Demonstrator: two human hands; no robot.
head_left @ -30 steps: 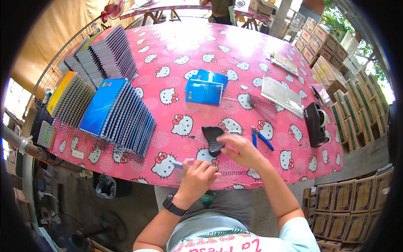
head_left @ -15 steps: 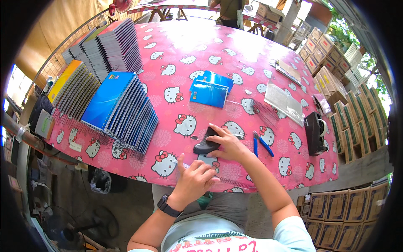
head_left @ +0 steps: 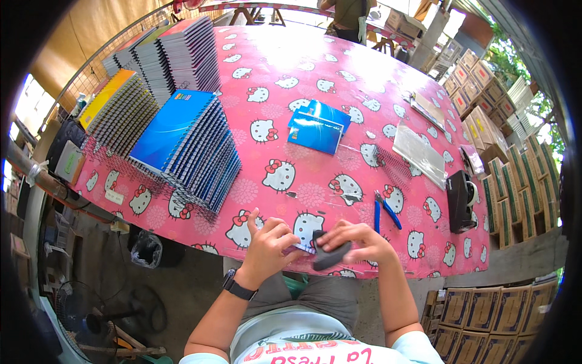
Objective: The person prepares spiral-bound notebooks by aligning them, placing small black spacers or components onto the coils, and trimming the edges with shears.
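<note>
My right hand (head_left: pixel 357 239) grips a dark, hand-sized tool (head_left: pixel 330 256), slightly blurred, whose kind I cannot make out. It is close to the table's front edge. Just to its left, my left hand (head_left: pixel 271 246) is closed on a small purple-and-white strip (head_left: pixel 302 247), its thumb or a finger pointing up. The dark tool touches or nearly touches the strip's right end. Right of my hands lie blue-handled cutting pliers (head_left: pixel 387 213). Farther off, blue notebook covers (head_left: pixel 318 127) overlap on the pink table cover.
Tall stacks of spiral notebooks (head_left: pixel 188 145) fill the table's left side. At the right are a black tape dispenser (head_left: pixel 461 203), a clear plastic sheet (head_left: pixel 420 156) and loose spiral coils (head_left: pixel 394 167). Cartons (head_left: pixel 470 309) stand beyond the right edge. A person (head_left: pixel 347 21) stands at the far end.
My right hand has picked the dark tool up off the table and brought it nearer me, beside the strip in my left hand. The view has shifted slightly.
</note>
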